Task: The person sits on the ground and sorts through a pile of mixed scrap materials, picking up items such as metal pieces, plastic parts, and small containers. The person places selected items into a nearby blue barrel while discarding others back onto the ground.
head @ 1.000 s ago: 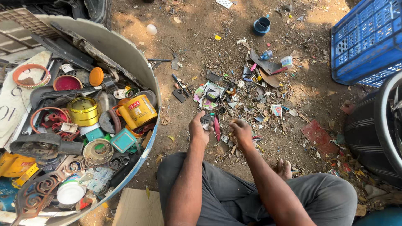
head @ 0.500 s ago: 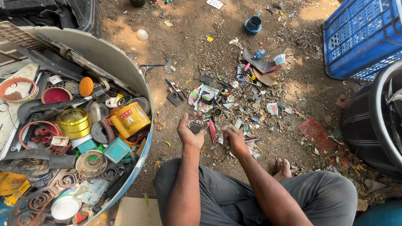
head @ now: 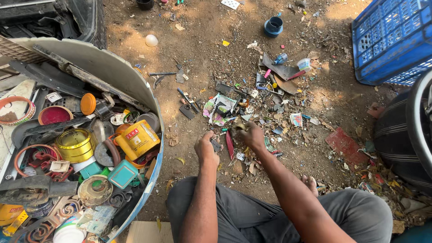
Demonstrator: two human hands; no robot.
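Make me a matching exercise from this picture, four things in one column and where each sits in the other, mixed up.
Things:
1 yellow tin
2 blue crate
3 white ball
4 tyre

Places:
A far right edge, below the crate
B on bare dirt, beyond the tub
C in the tub among scrap
D top right corner

Pairs: 1-C, 2-D, 3-B, 4-A

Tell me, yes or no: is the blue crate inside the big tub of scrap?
No, the blue crate sits on the dirt at upper right, apart from the tub at left.
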